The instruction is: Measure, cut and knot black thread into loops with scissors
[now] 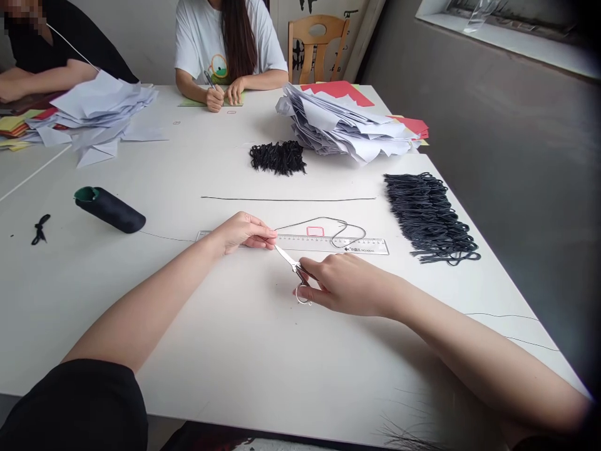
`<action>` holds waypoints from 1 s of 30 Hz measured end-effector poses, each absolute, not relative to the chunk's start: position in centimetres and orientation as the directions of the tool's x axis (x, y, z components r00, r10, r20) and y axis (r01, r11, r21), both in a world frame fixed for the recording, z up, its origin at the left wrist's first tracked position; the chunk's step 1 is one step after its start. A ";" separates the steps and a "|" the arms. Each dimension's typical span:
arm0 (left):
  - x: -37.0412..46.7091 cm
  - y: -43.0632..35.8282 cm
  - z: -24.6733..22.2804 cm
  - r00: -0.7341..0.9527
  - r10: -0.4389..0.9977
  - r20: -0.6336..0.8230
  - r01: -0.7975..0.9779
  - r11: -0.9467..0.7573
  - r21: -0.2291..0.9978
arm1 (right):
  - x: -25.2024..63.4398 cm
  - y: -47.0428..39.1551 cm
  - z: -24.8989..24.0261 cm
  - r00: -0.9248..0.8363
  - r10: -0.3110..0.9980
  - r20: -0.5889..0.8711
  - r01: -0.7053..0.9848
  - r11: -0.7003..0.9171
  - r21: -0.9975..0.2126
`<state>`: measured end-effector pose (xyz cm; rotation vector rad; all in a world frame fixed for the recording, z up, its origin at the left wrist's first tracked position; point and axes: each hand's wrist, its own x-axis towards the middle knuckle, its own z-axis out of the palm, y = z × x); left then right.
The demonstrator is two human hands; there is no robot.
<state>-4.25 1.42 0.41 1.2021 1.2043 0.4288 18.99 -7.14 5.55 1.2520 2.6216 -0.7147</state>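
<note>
My left hand pinches a thin black cord, which loops away to the right over a clear plastic ruler. The ruler lies flat, partly under the fingers. In my right hand is a pair of small metal scissors, with fingers through the handle loops. Their tips are close by the left fingertips; whether they touch the cord I cannot tell. A dark spool of thread lies on its side at the left, its thread running toward the left hand. Beyond the ruler one straight black cord is stretched out.
Bundles of looped black cord lie at the right and the back. Stacks of folded paper stand farther off. A small knotted cord lies far left. Across the table, one person holds a pen; another sits at the left.
</note>
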 end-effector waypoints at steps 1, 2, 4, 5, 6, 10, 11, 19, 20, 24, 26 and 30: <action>-4.2 1.4 0.4 0.369 0.796 -0.479 0.313 0.379 0.871 | 18.9 -7.0 5.7 -0.636 0.687 -0.353 0.766 0.507 -0.394; -4.2 1.4 0.5 0.366 0.796 -0.482 0.312 0.383 0.869 | 18.8 -6.8 5.7 -0.635 0.680 -0.367 0.764 0.482 -0.429; -4.2 1.3 0.6 0.358 0.796 -0.489 0.313 0.391 0.866 | 18.5 -6.5 5.6 -0.643 0.669 -0.373 0.747 0.443 -0.495; -4.1 1.3 0.6 0.353 0.796 -0.491 0.317 0.392 0.864 | 18.2 -6.2 5.5 -0.649 0.662 -0.375 0.737 0.425 -0.525; -4.1 1.3 0.7 0.349 0.796 -0.494 0.323 0.392 0.861 | 18.0 -5.9 5.2 -0.655 0.650 -0.384 0.728 0.409 -0.550; -4.0 1.3 0.9 0.330 0.802 -0.499 0.347 0.388 0.854 | 17.1 -4.5 4.1 -0.652 0.621 -0.435 0.736 0.380 -0.560; -4.0 1.3 0.9 0.329 0.801 -0.500 0.344 0.391 0.854 | 16.9 -4.2 3.9 -0.646 0.625 -0.439 0.741 0.374 -0.558; -4.1 1.4 0.9 0.353 0.786 -0.508 0.340 0.398 0.852 | 16.4 -3.2 3.4 -0.576 0.550 -0.604 0.792 0.192 -0.580; -4.1 1.4 0.9 0.352 0.788 -0.506 0.345 0.393 0.852 | 16.4 -3.2 3.3 -0.590 0.523 -0.616 0.780 0.169 -0.603; -4.0 1.4 0.9 0.342 0.790 -0.509 0.348 0.397 0.850 | 16.7 -3.4 3.1 -0.660 0.479 -0.579 0.704 0.124 -0.699; -4.0 1.4 0.9 0.332 0.791 -0.514 0.340 0.409 0.847 | 16.8 -3.7 3.0 -0.671 0.518 -0.531 0.669 0.114 -0.735; -4.0 1.5 0.8 0.326 0.794 -0.513 0.337 0.409 0.848 | 16.8 -4.5 2.6 -0.675 0.613 -0.411 0.622 0.172 -0.764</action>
